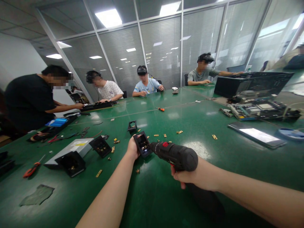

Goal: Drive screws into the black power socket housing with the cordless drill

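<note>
My left hand (133,148) grips a small black plastic box (143,144) by its left side, tilted with its open face toward me. Brass-coloured parts show inside it. In my right hand (187,175) is a black cordless drill (177,155) with red marks, its fingers wrapped round the handle. The drill's nose reaches the right edge of the box; the tip of the bit is hard to make out. Similar black boxes stand to the left, one nearer (71,163), one behind it (101,146), and another (132,126) beyond my left hand.
Several brass strips (180,132) and small brass parts lie scattered on the green table (161,202). A screwdriver (32,169) and a metal drive-like case (68,152) are at left. At right are a phone (257,134), a circuit board (263,107) and a black computer case (232,85). Several people sit or stand around.
</note>
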{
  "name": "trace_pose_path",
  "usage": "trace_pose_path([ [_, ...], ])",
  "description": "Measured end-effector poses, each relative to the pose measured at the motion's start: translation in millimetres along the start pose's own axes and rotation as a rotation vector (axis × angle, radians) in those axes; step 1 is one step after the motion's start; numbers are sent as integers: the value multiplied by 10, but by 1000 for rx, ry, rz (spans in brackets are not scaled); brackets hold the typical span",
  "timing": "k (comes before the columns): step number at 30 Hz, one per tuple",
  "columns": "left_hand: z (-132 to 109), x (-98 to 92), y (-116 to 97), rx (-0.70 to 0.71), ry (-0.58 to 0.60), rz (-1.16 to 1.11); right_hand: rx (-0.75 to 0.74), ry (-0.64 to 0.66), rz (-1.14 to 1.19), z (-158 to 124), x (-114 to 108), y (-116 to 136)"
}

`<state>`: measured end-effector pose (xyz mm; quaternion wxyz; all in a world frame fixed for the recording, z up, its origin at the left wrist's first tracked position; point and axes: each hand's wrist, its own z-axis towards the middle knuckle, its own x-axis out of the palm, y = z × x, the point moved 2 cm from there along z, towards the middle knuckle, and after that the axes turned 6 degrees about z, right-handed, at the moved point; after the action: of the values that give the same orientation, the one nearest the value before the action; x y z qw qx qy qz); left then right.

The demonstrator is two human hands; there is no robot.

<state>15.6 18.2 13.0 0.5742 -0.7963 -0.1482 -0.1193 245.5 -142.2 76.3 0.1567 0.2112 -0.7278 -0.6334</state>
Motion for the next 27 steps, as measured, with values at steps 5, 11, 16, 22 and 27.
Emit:
trace_pose_path([
  [5, 16, -8, 5, 8, 10, 14, 2, -13, -17, -4, -7, 36],
  [11, 28, -25, 17, -16, -12, -6, 13, -8, 21, -10, -15, 1],
  [16, 14, -6, 10, -4, -11, -7, -13, -1, 23, -7, 0, 11],
  [22, 28, -16, 6, -1, 19, 13, -6, -3, 35, 9, -8, 5],
  [27, 50, -26, 9, 7, 18, 11, 13, -4, 32, -11, 3, 14],
])
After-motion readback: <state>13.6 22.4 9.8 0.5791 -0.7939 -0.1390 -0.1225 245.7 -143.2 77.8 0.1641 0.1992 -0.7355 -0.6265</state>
